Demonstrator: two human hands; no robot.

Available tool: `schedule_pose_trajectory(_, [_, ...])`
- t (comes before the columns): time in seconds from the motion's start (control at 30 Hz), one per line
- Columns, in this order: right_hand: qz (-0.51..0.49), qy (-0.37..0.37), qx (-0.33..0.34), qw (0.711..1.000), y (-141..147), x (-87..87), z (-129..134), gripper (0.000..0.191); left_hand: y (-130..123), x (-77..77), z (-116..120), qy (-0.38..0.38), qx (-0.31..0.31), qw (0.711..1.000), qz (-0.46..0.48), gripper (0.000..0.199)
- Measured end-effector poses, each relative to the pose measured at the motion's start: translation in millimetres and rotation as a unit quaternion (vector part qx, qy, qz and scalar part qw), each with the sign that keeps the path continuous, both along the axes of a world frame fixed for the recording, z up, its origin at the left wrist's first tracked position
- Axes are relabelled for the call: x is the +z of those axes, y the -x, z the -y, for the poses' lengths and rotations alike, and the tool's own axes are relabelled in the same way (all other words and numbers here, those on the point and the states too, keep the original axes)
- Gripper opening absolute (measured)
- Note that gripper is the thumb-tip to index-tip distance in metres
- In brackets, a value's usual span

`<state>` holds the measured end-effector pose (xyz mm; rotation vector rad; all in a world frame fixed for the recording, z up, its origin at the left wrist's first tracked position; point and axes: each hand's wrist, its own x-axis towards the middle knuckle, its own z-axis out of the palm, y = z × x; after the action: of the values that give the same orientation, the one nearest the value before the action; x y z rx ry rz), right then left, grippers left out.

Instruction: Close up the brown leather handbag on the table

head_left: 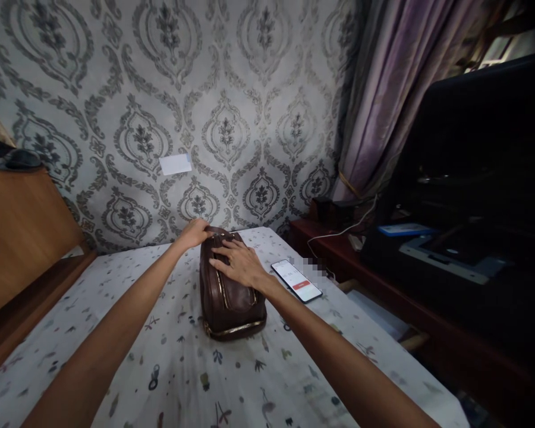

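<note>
A dark brown leather toiletry bag (208, 297) with gold zippers lies on the patterned white sheet. My left hand (195, 233) is at the bag's far left corner, its fingers closed on the strap handle (217, 230); part of the grip is hidden. My right hand (239, 261) rests on the bag's top with fingers spread, over the zipped front pocket (238, 300). The long zipper (236, 328) along the near end looks closed.
To the right of the bag a lit phone (296, 280) lies on the sheet (160, 356). A dark red desk (356, 273) with a cable and an open drawer (378, 315) borders the right side. The wooden headboard (27, 238) stands left; patterned wallpaper is behind.
</note>
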<state>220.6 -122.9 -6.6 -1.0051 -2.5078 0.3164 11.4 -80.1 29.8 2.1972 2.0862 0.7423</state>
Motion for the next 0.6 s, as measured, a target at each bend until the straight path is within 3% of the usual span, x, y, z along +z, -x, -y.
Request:
schedule_pose_trajectory(0.2, [-0.004, -0.002, 0.006, 1.000, -0.3, -0.6, -1.4, 0.049, -0.2, 6.4, 5.7, 0.022, -0.017, 1.000, -0.002, 0.018])
schedule_pose_trajectory(0.33, [-0.015, -0.006, -0.005, 1.000, -2.3, 0.7, 4.7, 0.053, -6.4, 9.3, 5.7, 0.011, -0.028, 0.999, -0.014, 0.008])
schedule_pose_trajectory(0.47, [-0.054, -0.018, -0.075, 0.996, -10.0, -2.1, 19.8, 0.060, -25.5, 3.7, -2.8, -0.007, -0.062, 0.998, -0.011, 0.027])
schedule_pose_trajectory(0.6, [-0.062, -0.021, -0.103, 0.992, -19.0, -10.2, 30.8, 0.058, -43.6, -6.7, -15.2, -0.003, -0.080, 0.997, 0.010, 0.022])
